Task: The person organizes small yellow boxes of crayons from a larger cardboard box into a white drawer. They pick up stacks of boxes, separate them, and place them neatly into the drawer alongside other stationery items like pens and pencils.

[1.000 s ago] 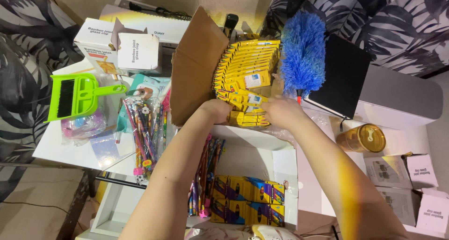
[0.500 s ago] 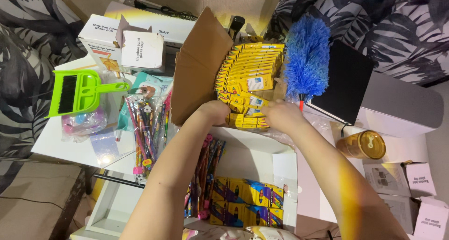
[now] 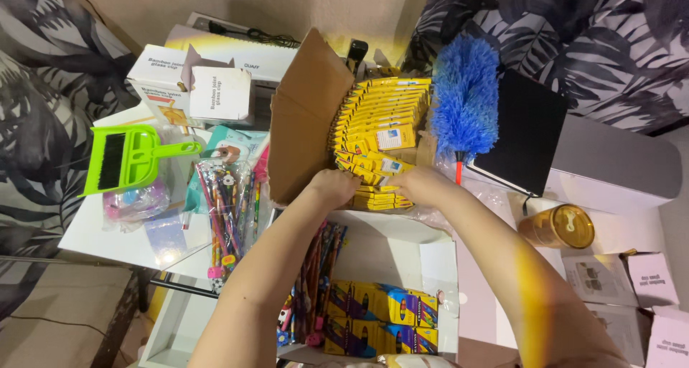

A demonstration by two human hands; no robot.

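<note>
Yellow crayon packs (image 3: pixel 377 135) sit in rows inside an open cardboard box (image 3: pixel 305 117) at the middle of the tabletop (image 3: pixel 122 242), a blue duster (image 3: pixel 465 102) just to their right. From the head view, the left hand (image 3: pixel 334 186) and right hand (image 3: pixel 423 185) both curl over the nearest packs, fingers tucked among them (whether either has one pinched, I cannot tell). These packs look light, stiff and smooth-faced; taking one by its narrow edges seems surest. Nearer, more crayon boxes (image 3: pixel 380 318) lie beside bundled pencils (image 3: pixel 226 210).
</note>
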